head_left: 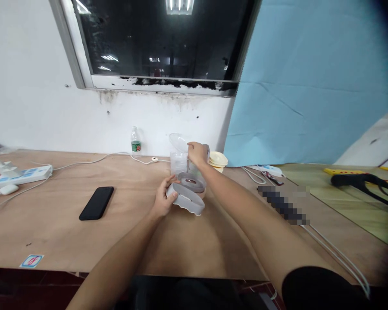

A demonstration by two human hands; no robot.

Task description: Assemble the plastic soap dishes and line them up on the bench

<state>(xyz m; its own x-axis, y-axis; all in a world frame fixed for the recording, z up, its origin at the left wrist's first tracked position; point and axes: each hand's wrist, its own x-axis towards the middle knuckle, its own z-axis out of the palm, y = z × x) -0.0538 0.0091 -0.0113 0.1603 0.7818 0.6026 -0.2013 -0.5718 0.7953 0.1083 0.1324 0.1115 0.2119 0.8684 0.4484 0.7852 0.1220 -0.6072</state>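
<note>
My left hand (164,196) grips a shallow grey oval plastic piece (186,199) with a wavy lower edge, tilted above the table. Just behind it is a second grey oval piece (194,182) with an opening in its middle; whether the two are joined I cannot tell. Farther back, my right hand (198,153) pinches the edge of a clear, rounded plastic piece (179,142). Below that stands a clear plastic container (178,162). To the right of my right hand are cream-coloured bowls (218,159), stacked and partly hidden by my arm.
On the wooden table (126,232) lie a black phone (96,203) and a white power strip (23,175). A clear bottle (135,143) stands by the wall. A white cable runs along the back. At right are a blurred dark object (283,204) and a yellow strip (344,172).
</note>
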